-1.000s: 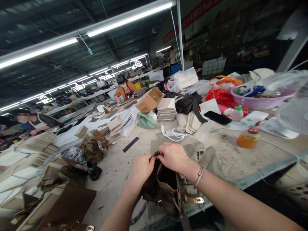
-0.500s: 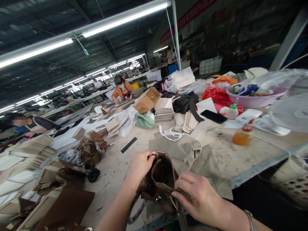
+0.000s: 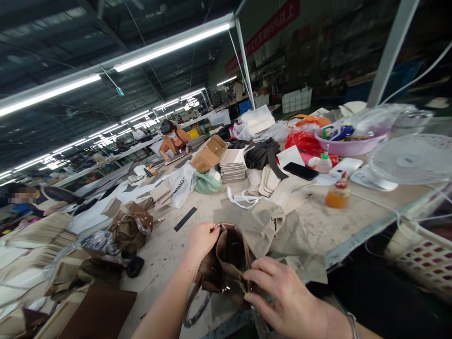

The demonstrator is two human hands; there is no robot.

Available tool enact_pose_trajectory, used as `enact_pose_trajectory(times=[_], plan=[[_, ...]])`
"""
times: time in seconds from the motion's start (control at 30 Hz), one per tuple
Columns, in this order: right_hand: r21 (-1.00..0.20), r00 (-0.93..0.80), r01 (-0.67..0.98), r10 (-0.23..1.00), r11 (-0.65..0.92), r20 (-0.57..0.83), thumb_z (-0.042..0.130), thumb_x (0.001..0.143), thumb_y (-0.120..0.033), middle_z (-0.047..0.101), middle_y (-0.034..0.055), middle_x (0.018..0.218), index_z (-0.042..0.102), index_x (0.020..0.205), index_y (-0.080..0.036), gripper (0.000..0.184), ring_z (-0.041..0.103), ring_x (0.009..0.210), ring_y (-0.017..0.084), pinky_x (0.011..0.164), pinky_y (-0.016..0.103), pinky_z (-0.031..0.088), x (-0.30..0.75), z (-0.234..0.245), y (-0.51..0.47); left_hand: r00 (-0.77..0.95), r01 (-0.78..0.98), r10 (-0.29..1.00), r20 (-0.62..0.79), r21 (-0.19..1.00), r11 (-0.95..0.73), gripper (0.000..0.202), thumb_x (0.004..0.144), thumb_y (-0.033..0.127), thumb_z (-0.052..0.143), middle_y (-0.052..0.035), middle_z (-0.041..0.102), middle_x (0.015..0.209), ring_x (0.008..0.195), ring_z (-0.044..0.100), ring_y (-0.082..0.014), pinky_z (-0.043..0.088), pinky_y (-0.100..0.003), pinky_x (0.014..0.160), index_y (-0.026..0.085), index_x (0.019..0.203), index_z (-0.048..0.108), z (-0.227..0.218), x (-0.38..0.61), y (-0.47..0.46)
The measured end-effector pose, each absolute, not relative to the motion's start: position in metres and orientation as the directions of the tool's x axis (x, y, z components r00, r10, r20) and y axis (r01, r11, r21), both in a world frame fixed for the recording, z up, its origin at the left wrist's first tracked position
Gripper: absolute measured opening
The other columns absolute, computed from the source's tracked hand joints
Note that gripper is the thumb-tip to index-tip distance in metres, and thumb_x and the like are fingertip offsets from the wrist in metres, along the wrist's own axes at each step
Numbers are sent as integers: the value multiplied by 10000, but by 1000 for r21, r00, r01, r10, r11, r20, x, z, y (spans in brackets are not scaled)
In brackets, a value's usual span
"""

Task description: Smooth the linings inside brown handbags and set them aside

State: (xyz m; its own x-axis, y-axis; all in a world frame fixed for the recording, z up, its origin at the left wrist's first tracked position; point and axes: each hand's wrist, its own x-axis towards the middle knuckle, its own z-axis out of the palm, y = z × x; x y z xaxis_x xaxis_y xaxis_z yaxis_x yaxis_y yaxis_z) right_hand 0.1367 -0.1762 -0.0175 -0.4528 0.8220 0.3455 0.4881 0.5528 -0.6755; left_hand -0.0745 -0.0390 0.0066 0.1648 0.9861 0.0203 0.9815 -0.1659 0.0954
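A brown handbag (image 3: pixel 226 263) stands at the table's near edge, its mouth open towards me and its inside dark. My left hand (image 3: pixel 203 242) pinches the bag's far left rim between thumb and fingers. At the near right rim, my right hand (image 3: pixel 278 292) grips the bag's edge, thumb below and fingers above. A looped handle (image 3: pixel 196 310) hangs at the bag's left side. Beneath and behind the bag lies a thin grey-beige cloth sheet (image 3: pixel 300 240), partly crumpled.
More brown bags (image 3: pixel 130 228) and stacked beige panels (image 3: pixel 38 240) lie at left. A dark strip (image 3: pixel 185 219) is on the table. To the right are a phone (image 3: pixel 300 171), a jar of amber liquid (image 3: pixel 338 194) and a white fan (image 3: pixel 411 160). A co-worker (image 3: pixel 173 139) sits across.
The view has turned slightly right, so the scene sits further left. Both hands keep their hold on the bag's rim, with little change in its shape.
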Motion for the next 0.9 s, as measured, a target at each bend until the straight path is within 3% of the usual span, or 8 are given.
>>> enact_pose_trajectory(times=[0.17,0.33,0.53,0.9], plan=[[-622,-452,584,845,522,285,605,797,-402,561,59,945,424,1324,-293,568,535,866,232,746,363,450,124,-19,-185,132,990,991,27,42,-133,305,845,337,471,-26,653,653,622,556,-154,236,-255,507,198,644,654,5,-70,-35],[-565,-357,709,906,422,229,650,714,-300,557,102,1029,213,1449,-248,857,534,908,282,804,427,457,111,-39,-186,162,987,987,15,21,-162,266,852,304,481,-46,685,723,694,602,-171,324,-247,560,191,718,681,8,-70,-36],[-589,-339,709,920,388,197,564,727,-232,541,107,1102,125,1465,-262,860,549,945,267,812,393,474,112,-44,-187,264,963,964,21,53,-264,209,870,284,495,-10,712,933,823,626,-146,403,-222,687,255,948,687,15,-75,-46],[-526,-303,763,927,376,222,493,760,-221,540,117,1116,293,1419,-213,689,573,906,242,790,370,495,115,-44,-188,254,966,964,77,-75,-248,317,913,273,390,-92,706,838,790,647,-200,415,-276,702,183,845,686,6,-75,-46]])
